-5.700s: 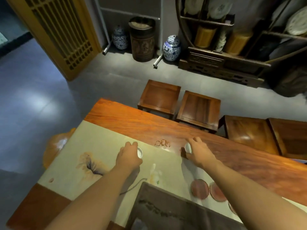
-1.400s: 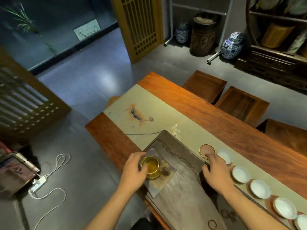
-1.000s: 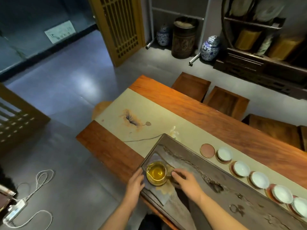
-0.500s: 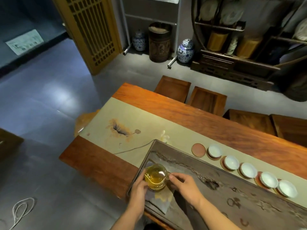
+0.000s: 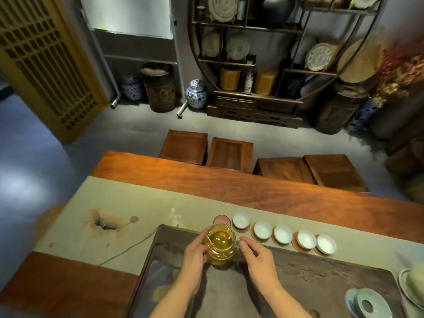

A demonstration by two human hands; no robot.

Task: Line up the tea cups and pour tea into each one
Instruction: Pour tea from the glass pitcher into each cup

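Note:
A glass pitcher (image 5: 220, 243) of amber tea is lifted above the far left corner of the dark tea tray (image 5: 309, 278). My left hand (image 5: 193, 255) cups its left side and my right hand (image 5: 258, 260) grips its handle side. Just beyond it, several white tea cups stand in a row on round brown coasters on the beige runner (image 5: 128, 203), from the nearest cup (image 5: 241, 220) to the last cup (image 5: 325, 244). All look empty. One bare coaster (image 5: 221, 219) lies at the row's left end.
A lidded pale bowl (image 5: 369, 304) and another vessel (image 5: 413, 281) sit at the tray's right end. The long wooden table (image 5: 252, 187) has several low wooden stools (image 5: 230, 153) along its far side. Shelves and jars line the back wall.
Both hands have raised the pitcher from the tray's left corner and carried it right, toward the row of cups. My view has swung right and up.

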